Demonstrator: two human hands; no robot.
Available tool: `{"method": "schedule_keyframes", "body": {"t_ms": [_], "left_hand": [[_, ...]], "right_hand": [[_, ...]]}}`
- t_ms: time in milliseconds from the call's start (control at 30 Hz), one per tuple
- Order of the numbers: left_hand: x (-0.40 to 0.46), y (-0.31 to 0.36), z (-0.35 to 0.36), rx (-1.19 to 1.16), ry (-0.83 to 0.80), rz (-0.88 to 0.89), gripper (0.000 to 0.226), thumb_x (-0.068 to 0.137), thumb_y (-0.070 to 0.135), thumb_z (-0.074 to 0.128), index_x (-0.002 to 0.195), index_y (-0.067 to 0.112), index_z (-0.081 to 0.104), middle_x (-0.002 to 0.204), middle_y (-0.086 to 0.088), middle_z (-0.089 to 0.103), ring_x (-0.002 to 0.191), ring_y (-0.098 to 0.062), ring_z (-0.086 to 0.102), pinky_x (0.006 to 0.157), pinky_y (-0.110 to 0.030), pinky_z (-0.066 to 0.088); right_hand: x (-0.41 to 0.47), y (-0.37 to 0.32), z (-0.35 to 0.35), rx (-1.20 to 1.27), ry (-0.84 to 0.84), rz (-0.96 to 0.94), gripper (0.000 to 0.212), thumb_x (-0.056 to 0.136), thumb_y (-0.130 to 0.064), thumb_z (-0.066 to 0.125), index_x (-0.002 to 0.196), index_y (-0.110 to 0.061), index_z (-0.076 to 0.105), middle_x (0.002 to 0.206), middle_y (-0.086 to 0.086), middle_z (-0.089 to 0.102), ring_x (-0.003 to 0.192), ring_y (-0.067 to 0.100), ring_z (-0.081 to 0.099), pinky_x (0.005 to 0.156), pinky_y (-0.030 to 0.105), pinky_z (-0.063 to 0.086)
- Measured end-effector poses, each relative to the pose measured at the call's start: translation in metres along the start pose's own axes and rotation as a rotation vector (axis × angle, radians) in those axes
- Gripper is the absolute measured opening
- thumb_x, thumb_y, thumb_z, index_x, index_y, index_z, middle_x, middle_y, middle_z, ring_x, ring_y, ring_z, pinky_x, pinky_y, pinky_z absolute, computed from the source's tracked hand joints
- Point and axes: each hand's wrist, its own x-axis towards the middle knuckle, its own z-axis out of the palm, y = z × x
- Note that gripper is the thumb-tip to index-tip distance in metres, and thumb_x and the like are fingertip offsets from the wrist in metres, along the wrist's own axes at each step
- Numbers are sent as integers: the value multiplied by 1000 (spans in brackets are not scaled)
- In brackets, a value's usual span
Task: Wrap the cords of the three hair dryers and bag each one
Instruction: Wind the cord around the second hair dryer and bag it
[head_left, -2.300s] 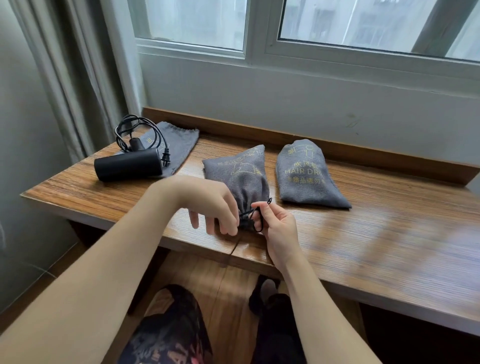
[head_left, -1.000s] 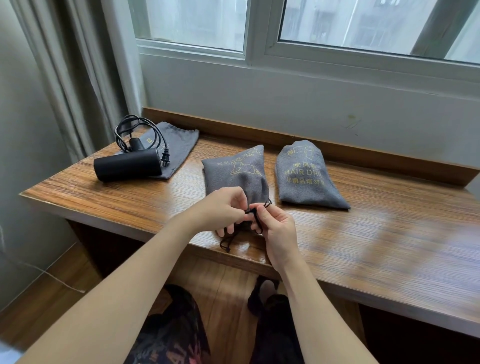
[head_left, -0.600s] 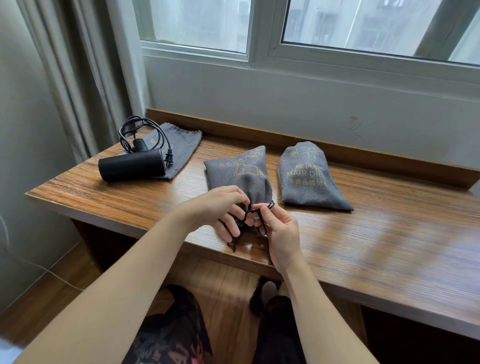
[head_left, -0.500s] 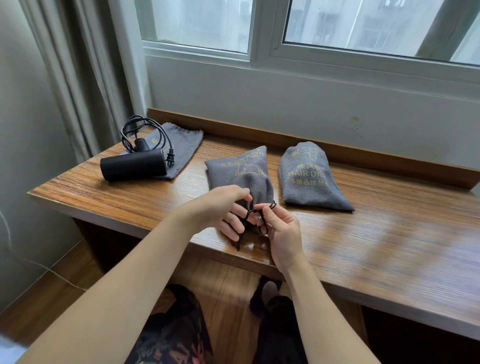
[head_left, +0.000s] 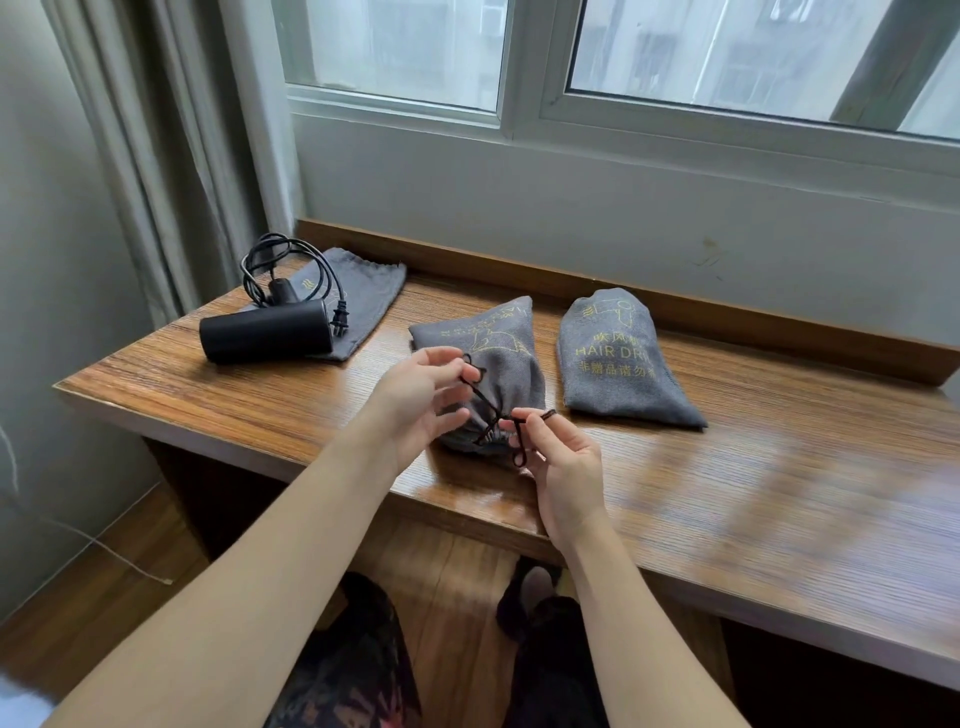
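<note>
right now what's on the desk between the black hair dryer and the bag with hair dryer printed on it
In the head view, the middle bag, its drawstring pinched by both hands.

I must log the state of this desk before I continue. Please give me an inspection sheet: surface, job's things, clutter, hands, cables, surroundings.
Surface: wooden desk under a window, with a raised back edge.
Job's things: middle bag filled, mouth gathered; right bag filled, lying flat; black hair dryer unbagged, lying partly on an empty flat bag.
Clutter: nothing seen.
Hands: left hand pinches one end of the drawstring of the middle bag; right hand pinches the other end.
Cables: dryer cord loosely coiled behind the dryer, plug beside its barrel; a thin white wire on the floor at left.
Surroundings: window, grey curtain, wood floor.
</note>
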Motion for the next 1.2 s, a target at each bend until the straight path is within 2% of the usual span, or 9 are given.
{"method": "schedule_keyframes", "body": {"t_ms": [100, 200, 333, 500, 600, 767, 967, 1100, 1200], "left_hand": [[1, -3, -11, -173, 51, 115, 17, 102, 4, 42, 100, 18, 52, 72, -1, 66, 80, -16, 64, 68, -33, 53], [-2, -5, -20, -533, 21, 165, 19, 102, 2, 40, 100, 17, 53, 67, -1, 62, 61, -13, 63, 80, -40, 59], [0, -12, -27, -624, 171, 128, 21, 102, 2, 40, 93, 17, 51, 73, -3, 56, 43, -5, 44, 44, -19, 44], [-2, -24, -30, -353, 220, 148, 18, 100, -1, 43, 98, 15, 51, 71, -4, 60, 48, -7, 42, 40, -18, 32], [-11, -23, -24, -189, 128, 191, 19, 98, -4, 46, 98, 14, 51, 75, -7, 62, 51, -10, 45, 42, -19, 34], [-25, -1, -3, 80, -162, 448, 13, 95, -7, 50, 101, 5, 52, 79, -14, 67, 63, -23, 60, 57, -32, 55], [-18, 26, 33, 665, -398, 640, 12, 93, -7, 58, 103, -1, 59, 88, -17, 73, 84, -14, 72, 78, -22, 55], [2, 17, 44, 751, -297, 633, 13, 92, -4, 59, 97, 6, 62, 83, -8, 75, 72, -15, 69, 76, -26, 56], [15, 6, 43, 861, -187, 600, 14, 90, 9, 67, 97, 19, 61, 83, 0, 72, 70, -18, 67, 78, -34, 56]], "right_hand": [[1, 2, 0, -16, 43, -26, 20, 95, -6, 59, 86, -10, 76, 81, 5, 71, 77, 12, 61, 69, 26, 43], [2, 1, -1, 3, 64, -28, 24, 94, -7, 60, 78, -13, 77, 80, 3, 69, 77, 12, 57, 70, 26, 40], [3, -2, -3, 132, 92, 6, 25, 98, -8, 53, 82, -10, 72, 85, 3, 73, 77, 11, 60, 71, 25, 45], [5, -4, -5, 305, 116, 67, 24, 103, -11, 44, 91, -9, 64, 88, 5, 74, 82, 15, 68, 75, 24, 51], [4, -7, -2, 375, 128, 101, 20, 104, -10, 43, 94, -11, 61, 74, 2, 67, 67, 12, 63, 64, 21, 52], [7, -23, 17, -275, -41, -5, 9, 100, -1, 50, 97, -10, 51, 60, 2, 60, 43, 3, 40, 43, 13, 29], [0, -44, 26, -675, -281, -69, 23, 91, 0, 58, 77, -15, 68, 63, 0, 70, 49, 2, 47, 52, 15, 37], [-13, -47, 17, -551, -434, 23, 13, 90, -1, 62, 91, -7, 73, 78, 6, 72, 65, 9, 54, 55, 15, 38], [-17, -40, 15, -509, -295, -30, 17, 94, -6, 62, 80, -4, 72, 61, -1, 66, 54, 6, 50, 52, 16, 37]]}}
